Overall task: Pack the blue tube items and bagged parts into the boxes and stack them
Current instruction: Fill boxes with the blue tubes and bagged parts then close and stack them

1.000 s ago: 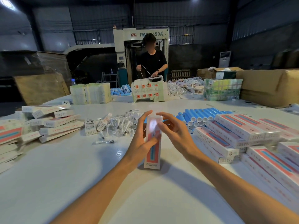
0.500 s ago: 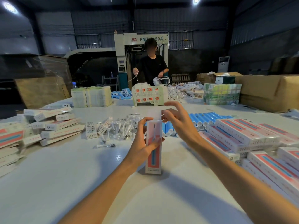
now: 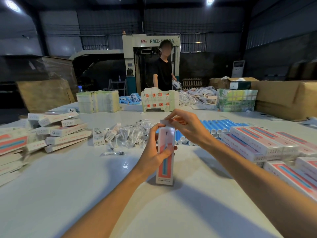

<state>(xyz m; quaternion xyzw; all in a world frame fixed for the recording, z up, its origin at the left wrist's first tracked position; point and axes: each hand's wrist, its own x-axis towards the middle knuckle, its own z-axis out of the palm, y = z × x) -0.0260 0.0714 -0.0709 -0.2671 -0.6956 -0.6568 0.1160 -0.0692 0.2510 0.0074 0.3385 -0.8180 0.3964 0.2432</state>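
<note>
**Flap work at the top of an upright box**

Centre of the desk (image 3: 85,194) and here is the action: one pink-and-white box (image 3: 165,169) stands on its end, base planted on the surface. The left hand (image 3: 152,153) is wrapped round its middle, thumb across the printed front and the other fingers curled up the far side. That is a bracing grip, there to stop the tall, narrow carton from tipping while the top gets handled.

Up above, the right hand (image 3: 188,129) arches over the open end, its fingers (image 3: 178,115) drawn together in a pinch on the top flap (image 3: 165,121). Standing the box upright puts that flap in easy reach, and would hold anything inside in place by its own weight. Whether it is loaded I cannot tell; the contents are hidden.

Supplies sit close for a reason. The blue tubes (image 3: 217,124) lie in a neat row just behind the right wrist, and the bagged parts (image 3: 132,134) are heaped behind the left hand. Finished boxes (image 3: 257,143) lie flat in stacked rows along the right side, so my read is that this one joins them once the flap is tucked shut. A looser pile of boxes (image 3: 56,129) sits well apart on the left.
</note>
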